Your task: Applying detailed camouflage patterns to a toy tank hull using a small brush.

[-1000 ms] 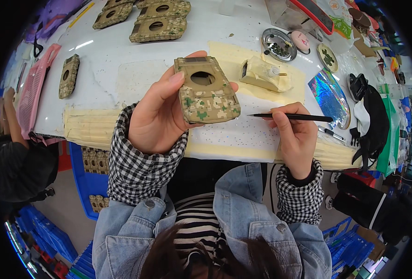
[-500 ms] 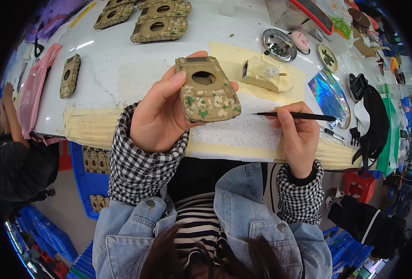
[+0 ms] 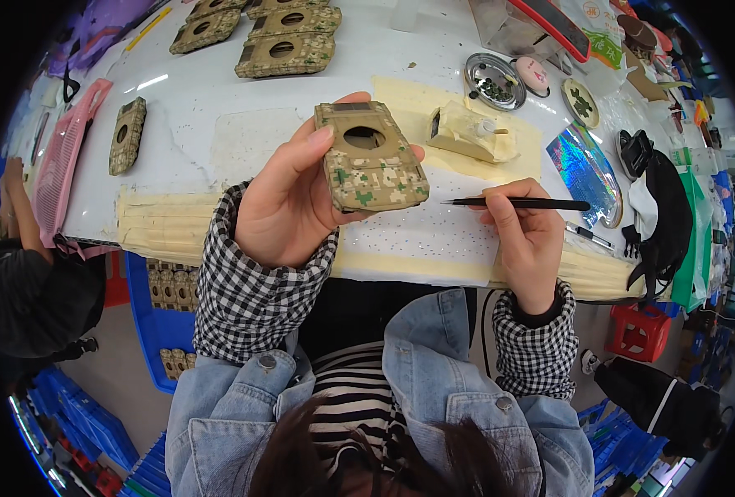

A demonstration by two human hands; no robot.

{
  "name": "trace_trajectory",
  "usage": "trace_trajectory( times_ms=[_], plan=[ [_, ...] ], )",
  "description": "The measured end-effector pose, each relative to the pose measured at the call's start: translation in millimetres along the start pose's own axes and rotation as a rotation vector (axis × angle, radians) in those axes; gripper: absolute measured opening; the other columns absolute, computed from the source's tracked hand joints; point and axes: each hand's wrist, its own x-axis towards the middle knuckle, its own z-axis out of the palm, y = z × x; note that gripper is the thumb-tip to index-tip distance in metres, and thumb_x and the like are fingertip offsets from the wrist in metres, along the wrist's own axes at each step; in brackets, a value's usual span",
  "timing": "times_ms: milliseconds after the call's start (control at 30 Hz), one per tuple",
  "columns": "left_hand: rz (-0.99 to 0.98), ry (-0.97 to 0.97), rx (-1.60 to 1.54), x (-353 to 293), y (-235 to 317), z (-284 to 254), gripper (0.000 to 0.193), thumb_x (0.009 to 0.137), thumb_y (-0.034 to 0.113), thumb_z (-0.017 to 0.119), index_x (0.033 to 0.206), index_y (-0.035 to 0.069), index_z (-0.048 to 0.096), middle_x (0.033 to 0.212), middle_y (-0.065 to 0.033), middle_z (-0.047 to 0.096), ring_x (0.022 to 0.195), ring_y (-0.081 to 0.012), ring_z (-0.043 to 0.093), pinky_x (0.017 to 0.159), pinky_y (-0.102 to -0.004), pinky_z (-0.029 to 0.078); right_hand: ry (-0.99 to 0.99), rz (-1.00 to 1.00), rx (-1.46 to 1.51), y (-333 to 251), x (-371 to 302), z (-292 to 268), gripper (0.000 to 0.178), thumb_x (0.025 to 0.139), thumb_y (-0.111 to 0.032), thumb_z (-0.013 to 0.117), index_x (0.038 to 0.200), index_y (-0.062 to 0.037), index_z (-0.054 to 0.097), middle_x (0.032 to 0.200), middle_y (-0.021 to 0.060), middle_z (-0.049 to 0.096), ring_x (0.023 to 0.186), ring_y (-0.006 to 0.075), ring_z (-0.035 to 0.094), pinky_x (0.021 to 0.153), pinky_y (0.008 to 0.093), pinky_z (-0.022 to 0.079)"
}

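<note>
My left hand (image 3: 289, 186) grips a toy tank hull (image 3: 376, 174) by its sides, thumb on the near left edge. The hull is tan with green and brown pixel camouflage and has a round hole in its top. In my right hand (image 3: 523, 236) black pointed tweezers (image 3: 541, 203) are pinched between thumb and fingers. Their tip points left, a short gap away from the hull's right front corner. Beneath lies a white sheet (image 3: 417, 240) dotted with tiny specks. Beyond it a tape-wrapped block (image 3: 467, 132) rests on yellowish paper.
Several more camouflage hulls (image 3: 285, 54) stand at the back left, and a single hull (image 3: 127, 137) lies nearer. At the right are a round metal dish (image 3: 517, 95) of small dark parts, a holographic bag (image 3: 583, 170) and a marker (image 3: 591, 238). A blue crate (image 3: 148, 331) sits below the table edge.
My right hand and the tweezers have shifted slightly left. The hull in my left hand has tilted a little, its front edge now slightly higher.
</note>
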Motion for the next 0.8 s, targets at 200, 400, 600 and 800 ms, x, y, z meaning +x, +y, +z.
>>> trace_trajectory(
  times_ms=[200, 400, 600, 800],
  plan=[
    [-0.01, -0.061, -0.019, -0.3, 0.7, -4.8, 0.052, 0.097, 0.023, 0.023, 0.141, -0.003, 0.017, 0.132, -0.0378, 0.034, 0.123, -0.0452, 0.041, 0.1, -0.0461, 0.043, -0.028, -0.005, -0.014, 0.1, 0.2, -0.6, 0.011, 0.091, -0.01, 0.057, 0.092, 0.0012, 0.056, 0.081, 0.0059, 0.063, 0.071, 0.0081, 0.057, 0.067, 0.0197, 0.045],
    [-0.003, -0.042, 0.004, -0.4, 1.2, -1.2, 0.052, 0.097, 0.022, 0.023, 0.141, -0.004, 0.016, 0.133, -0.0347, 0.035, 0.125, -0.0445, 0.038, 0.102, -0.0476, 0.041, -0.01, -0.006, 0.009, 1.7, 0.6, 0.1, 0.01, 0.09, -0.007, 0.058, 0.091, 0.0026, 0.057, 0.079, 0.0073, 0.065, 0.07, 0.0075, 0.056, 0.065, 0.0196, 0.044],
    [0.008, -0.008, -0.001, -0.6, 0.7, 1.0, 0.052, 0.097, 0.022, 0.023, 0.141, -0.005, 0.016, 0.134, -0.0335, 0.035, 0.126, -0.0443, 0.036, 0.102, -0.0485, 0.04, 0.004, -0.013, 0.0, -0.3, 0.4, 1.3, 0.009, 0.089, -0.006, 0.059, 0.09, 0.0028, 0.057, 0.077, 0.0065, 0.065, 0.068, 0.007, 0.055, 0.064, 0.0195, 0.044],
    [-0.003, 0.002, 0.013, -1.1, 1.1, 0.2, 0.053, 0.097, 0.024, 0.024, 0.141, -0.004, 0.016, 0.132, -0.0369, 0.035, 0.123, -0.0442, 0.041, 0.1, -0.0463, 0.043, -0.004, -0.018, -0.005, -0.2, 0.6, 1.5, 0.01, 0.09, -0.007, 0.058, 0.09, 0.0027, 0.057, 0.078, 0.0065, 0.065, 0.069, 0.007, 0.056, 0.064, 0.0195, 0.044]
  ],
)
